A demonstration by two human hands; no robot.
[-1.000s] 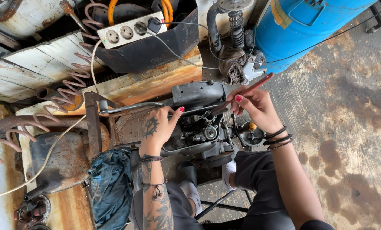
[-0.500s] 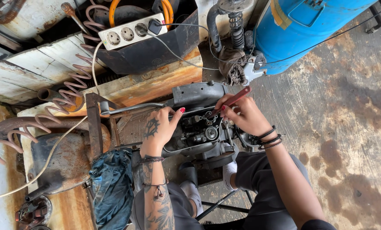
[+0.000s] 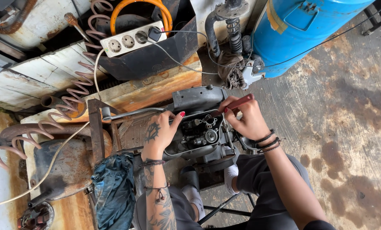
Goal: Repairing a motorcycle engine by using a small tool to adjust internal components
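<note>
Two hands work on a small greasy engine (image 3: pixel 203 136) that sits on a rusty, oil-stained table (image 3: pixel 156 91), close against the person's knees. The left hand (image 3: pixel 160 132) lies spread and partly curled on the engine's left side, pressing it steady, with no tool in it. The right hand (image 3: pixel 245 117) is closed around a red-handled tool (image 3: pixel 235 103), whose tip points down into the exposed parts on top of the engine; the tip itself is hidden among them. If the tool slips off whatever it bears on, it could jab toward the left hand's fingers, which rest just beside the working spot. Grease on the metal makes such a slip likelier. A thin cable (image 3: pixel 177 64) from the white power strip (image 3: pixel 133 39) trails near the engine and could snag.
</note>
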